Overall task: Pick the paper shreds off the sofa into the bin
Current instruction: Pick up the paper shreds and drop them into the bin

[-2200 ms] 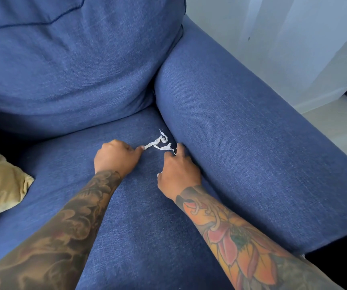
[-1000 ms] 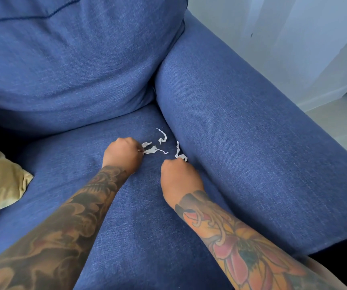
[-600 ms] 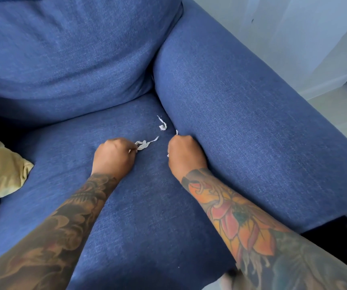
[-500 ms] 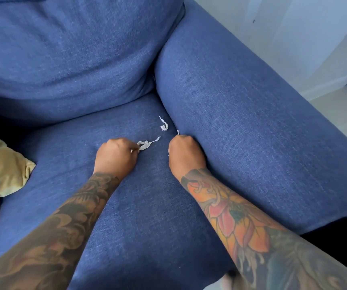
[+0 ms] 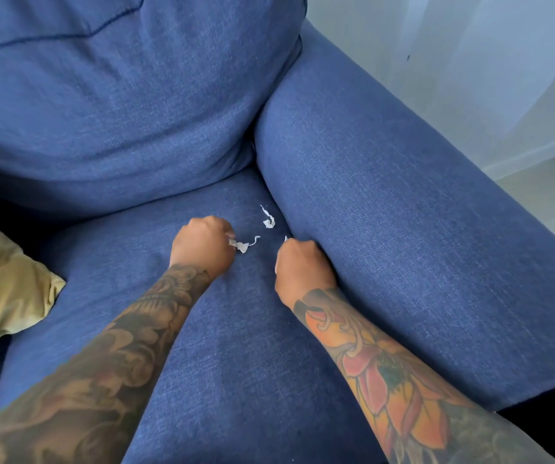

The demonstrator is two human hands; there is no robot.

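Here: left hand [image 5: 202,244] pinching a paper shred [image 5: 244,244] on the sofa seat [image 5: 236,346]; right hand [image 5: 302,266] curled round another scrap [image 5: 285,239]; loose shred [image 5: 268,218] beside the armrest [image 5: 403,229].

soft daylight from upper right; sharp, wide-angle edge bending

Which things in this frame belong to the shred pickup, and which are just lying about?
Job:
- left hand, pinching a shred
- right hand, gripping a shred tip
- loose shred on the seat
- sofa
The bin is not in view.

Lying about:
- tan cushion
- curtain
- floor
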